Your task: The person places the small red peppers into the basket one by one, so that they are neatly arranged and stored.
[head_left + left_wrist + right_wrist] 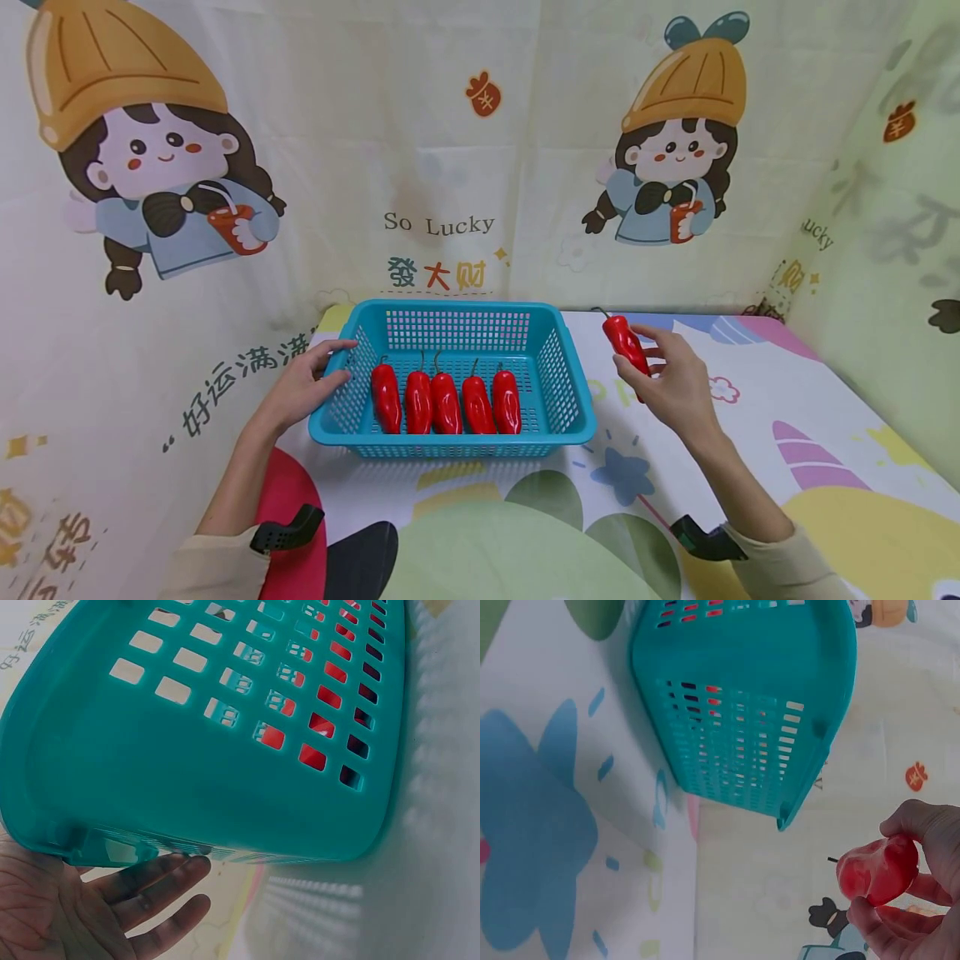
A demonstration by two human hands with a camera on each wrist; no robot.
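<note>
A red chili pepper (626,343) with a thin dark stem is pinched between the thumb and fingers of my right hand (672,383), above the table to the right of the basket. In the right wrist view the pepper (877,871) shows glossy, stem pointing left. My left hand (300,388) grips the left rim of the blue-green plastic basket (450,439), thumb and index finger over the edge. From the left wrist, other fingers (161,889) lie along the outside below the rim. Inside the basket, several red chili peppers (446,403) lie in a row, stems pointing away.
The table carries a printed cloth (517,542) with colourful shapes. Right behind the basket rises a cream backdrop (330,150) with cartoon figures and lettering, and it continues along both sides. A dark strap (288,529) circles each wrist.
</note>
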